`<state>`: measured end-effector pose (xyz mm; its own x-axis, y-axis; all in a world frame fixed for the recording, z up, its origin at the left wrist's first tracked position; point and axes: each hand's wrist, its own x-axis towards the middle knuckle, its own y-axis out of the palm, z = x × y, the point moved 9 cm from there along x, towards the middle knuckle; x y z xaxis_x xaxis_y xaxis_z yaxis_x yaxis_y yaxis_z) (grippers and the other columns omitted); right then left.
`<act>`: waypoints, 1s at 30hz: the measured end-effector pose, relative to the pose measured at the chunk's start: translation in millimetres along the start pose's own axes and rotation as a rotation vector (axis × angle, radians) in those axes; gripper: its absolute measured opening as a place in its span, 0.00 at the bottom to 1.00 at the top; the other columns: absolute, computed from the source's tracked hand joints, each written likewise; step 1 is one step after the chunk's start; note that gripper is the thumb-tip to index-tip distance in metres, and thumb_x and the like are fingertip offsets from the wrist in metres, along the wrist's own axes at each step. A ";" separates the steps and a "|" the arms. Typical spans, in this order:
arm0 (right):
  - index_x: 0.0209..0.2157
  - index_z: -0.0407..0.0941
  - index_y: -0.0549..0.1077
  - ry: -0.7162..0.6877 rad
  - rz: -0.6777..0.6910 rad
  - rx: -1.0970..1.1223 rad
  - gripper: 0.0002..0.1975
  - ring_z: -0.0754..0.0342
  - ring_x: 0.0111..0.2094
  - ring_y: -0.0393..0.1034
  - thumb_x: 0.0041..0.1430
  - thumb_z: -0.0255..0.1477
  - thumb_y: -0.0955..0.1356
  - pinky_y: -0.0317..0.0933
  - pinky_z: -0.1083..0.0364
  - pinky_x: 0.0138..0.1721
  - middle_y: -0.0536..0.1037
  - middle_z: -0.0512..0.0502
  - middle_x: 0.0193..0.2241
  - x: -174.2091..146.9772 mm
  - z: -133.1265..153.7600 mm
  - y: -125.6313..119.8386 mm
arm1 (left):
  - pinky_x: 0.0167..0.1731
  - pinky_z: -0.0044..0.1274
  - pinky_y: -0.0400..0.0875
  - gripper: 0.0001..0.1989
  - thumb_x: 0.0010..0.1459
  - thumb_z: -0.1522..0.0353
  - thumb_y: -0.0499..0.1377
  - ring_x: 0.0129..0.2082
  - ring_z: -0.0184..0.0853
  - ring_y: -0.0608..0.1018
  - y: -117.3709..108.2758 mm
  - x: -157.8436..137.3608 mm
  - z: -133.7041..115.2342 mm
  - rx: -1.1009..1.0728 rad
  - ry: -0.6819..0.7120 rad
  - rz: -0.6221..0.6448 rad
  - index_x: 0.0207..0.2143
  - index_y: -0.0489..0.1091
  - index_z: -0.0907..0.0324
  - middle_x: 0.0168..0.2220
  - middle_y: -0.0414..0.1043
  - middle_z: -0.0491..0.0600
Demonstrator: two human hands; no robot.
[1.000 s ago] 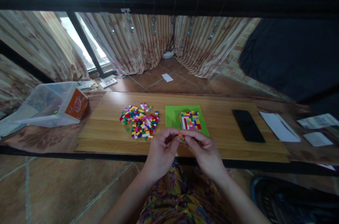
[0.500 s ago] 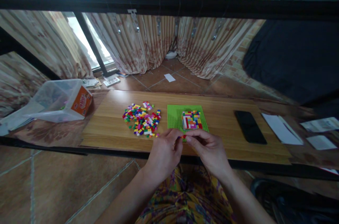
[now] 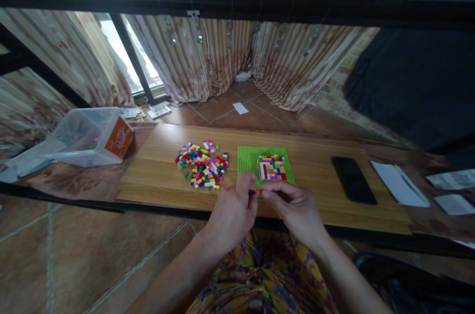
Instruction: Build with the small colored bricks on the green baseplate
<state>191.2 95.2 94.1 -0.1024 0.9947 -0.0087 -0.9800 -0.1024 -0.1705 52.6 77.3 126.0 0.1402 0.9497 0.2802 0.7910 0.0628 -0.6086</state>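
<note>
Close together at the table's front edge, both my hands pinch small toy bricks between the fingertips. Red shows among them, with a bit of purple on the left side; the rest is covered by fingers. My left hand is closed, its index finger bent above the bricks. My right hand is closed too, thumb and index finger gripping from the right. Just beyond lies a green studded baseplate, bearing a low block of many-coloured bricks. A loose brick pile spreads to the left of the baseplate.
A clear plastic box with an orange label stands off the board's left end. To the right lie a black phone and white papers. A dark metal bar with hooks crosses above the table.
My left index finger has lifted a little, and a purple bit now shows beside the red at my fingertips. The view has shifted slightly; the baseplate and pile look the same.
</note>
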 end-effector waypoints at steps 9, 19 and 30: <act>0.27 0.46 0.80 0.065 0.039 0.062 0.09 0.57 0.23 0.66 0.51 0.37 0.73 0.61 0.57 0.27 0.76 0.51 0.21 2.5 -18.9 14.6 | 0.36 0.26 0.77 0.13 0.59 0.77 0.55 0.36 0.36 0.83 5.3 -7.3 11.5 0.043 0.040 0.026 0.46 0.63 0.56 0.38 0.79 0.48; 0.31 0.47 0.79 -0.115 0.003 -0.316 0.08 0.51 0.32 0.75 0.59 0.33 0.68 0.65 0.53 0.36 0.82 0.47 0.31 34.6 -47.6 45.9 | 0.40 0.23 0.73 0.05 0.58 0.70 0.59 0.36 0.33 0.80 -43.0 -28.4 99.1 -0.204 -0.261 -0.223 0.35 0.75 0.58 0.35 0.79 0.47; 0.35 0.47 0.78 -0.437 0.279 -0.695 0.11 0.50 0.40 0.74 0.66 0.27 0.64 0.65 0.52 0.44 0.80 0.44 0.37 45.1 -52.6 105.5 | 0.35 0.22 0.72 0.08 0.44 0.67 0.67 0.30 0.33 0.79 -36.9 -59.9 167.9 -0.714 -0.644 -0.452 0.30 0.77 0.60 0.28 0.79 0.46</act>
<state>92.1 129.7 23.9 -0.5198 0.8268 0.2149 -0.5974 -0.1720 -0.7833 -85.0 69.6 7.0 -0.4305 0.8796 -0.2022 0.8863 0.4544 0.0893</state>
